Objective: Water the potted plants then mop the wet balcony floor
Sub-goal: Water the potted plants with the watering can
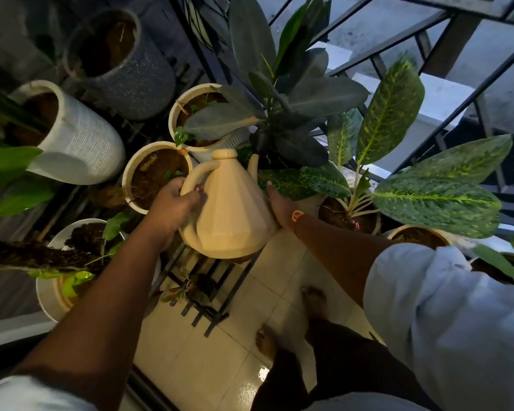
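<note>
Balcony: cream tiled floor [208, 351], glossy in patches; dark metal railing [454, 40] behind leafy potted plants [389, 114]. Beige conical watering can [232, 215] above the pots; left hand [175, 204] clenches its handle, right hand [279, 207] rests flat against its side.

The person wears a pale, blue-grey long-sleeved top of soft, creased cloth. The right sleeve [442, 307] is bunched in thick folds near the elbow, and the forearm below it is bare. The left sleeve [27, 393] shows only as a pale edge at the lower left corner of the view, and it too ends above a bare forearm. The left hand [172, 203] and the right hand [279, 207] are both bare. A narrow orange-yellow band [297, 215] with a small red mark circles the right wrist. Lower down are loose, nearly black trousers [339, 366] and two bare feet [313, 301].
</note>
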